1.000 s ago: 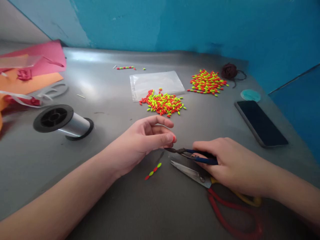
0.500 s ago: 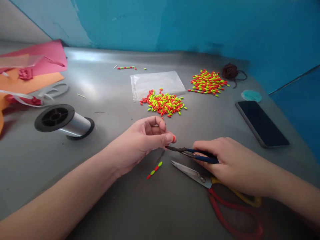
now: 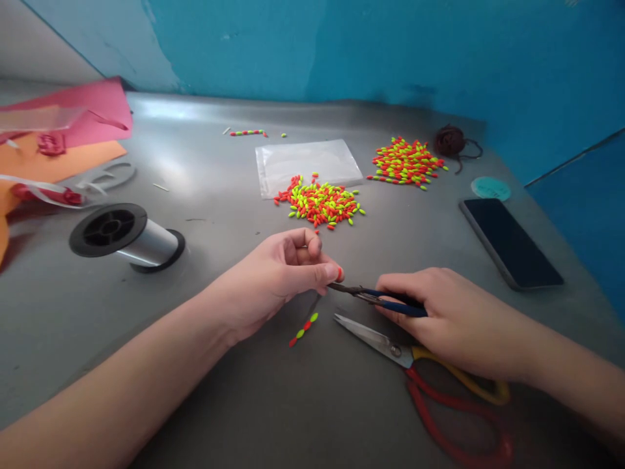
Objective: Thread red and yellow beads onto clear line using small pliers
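My left hand (image 3: 297, 267) pinches a dark thread between thumb and finger, with a red-orange bead (image 3: 340, 274) showing at the fingertips. Below it hangs a short row of red and yellow-green beads (image 3: 303, 329) on the same strand. My right hand (image 3: 439, 319) grips small pliers (image 3: 390, 302) with dark blue handles. Their jaw tips meet the left thumb and finger close to the bead; what they bite on is too small to tell. Scissors (image 3: 381, 342) with one red and one yellow handle lie beneath the right hand, blades pointing left.
Two piles of beads, a nearer one (image 3: 322, 203) and a farther one (image 3: 407, 161), flank a clear plastic bag (image 3: 307, 159). A thread spool (image 3: 151, 244) stands left. Rightward are a phone (image 3: 510, 241), a round teal sticker (image 3: 491, 188) and a dark yarn ball (image 3: 448, 140). Coloured sheets (image 3: 97, 117) lie back left.
The plier tips have shifted slightly up and right along the left thumb. The hanging bead row has swung a little to the right. Both hands keep their grip.
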{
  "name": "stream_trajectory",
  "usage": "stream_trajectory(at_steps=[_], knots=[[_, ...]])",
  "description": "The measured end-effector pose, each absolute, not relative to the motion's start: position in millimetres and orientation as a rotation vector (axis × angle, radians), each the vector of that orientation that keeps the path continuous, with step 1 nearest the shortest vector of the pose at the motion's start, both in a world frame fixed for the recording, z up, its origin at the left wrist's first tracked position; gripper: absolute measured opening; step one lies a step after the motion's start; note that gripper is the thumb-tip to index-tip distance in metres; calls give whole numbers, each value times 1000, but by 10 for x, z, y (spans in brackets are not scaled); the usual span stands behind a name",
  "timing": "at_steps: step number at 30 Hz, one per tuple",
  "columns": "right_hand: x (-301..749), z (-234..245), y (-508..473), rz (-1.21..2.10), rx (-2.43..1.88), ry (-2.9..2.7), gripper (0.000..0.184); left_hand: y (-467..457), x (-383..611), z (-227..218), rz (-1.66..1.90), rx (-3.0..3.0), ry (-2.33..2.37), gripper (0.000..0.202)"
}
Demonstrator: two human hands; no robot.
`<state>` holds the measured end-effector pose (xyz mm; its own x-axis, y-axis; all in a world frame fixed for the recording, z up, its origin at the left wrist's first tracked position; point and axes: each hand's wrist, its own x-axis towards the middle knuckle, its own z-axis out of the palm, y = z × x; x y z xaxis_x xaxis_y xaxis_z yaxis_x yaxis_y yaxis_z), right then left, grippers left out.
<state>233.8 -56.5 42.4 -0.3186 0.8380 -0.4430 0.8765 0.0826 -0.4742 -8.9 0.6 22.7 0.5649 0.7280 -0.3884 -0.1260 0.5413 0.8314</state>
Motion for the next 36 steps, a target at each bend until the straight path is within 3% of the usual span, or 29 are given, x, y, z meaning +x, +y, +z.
stream_trajectory(at_steps=[12, 20, 25, 36], knots=[[2328, 476, -569, -1168, 1898, 2087, 31, -22, -80, 220, 592, 906, 787, 27], [2494, 460, -544, -847, 2096, 2186, 24, -36, -77, 214, 794, 995, 903, 23], [2483, 423, -533, -830, 2155, 2372, 18, -26, -53, 202, 809, 1102, 885, 22], [2391, 274, -587, -674, 2079, 2610, 22, -83, -17, 216, 776, 1122, 830, 24]])
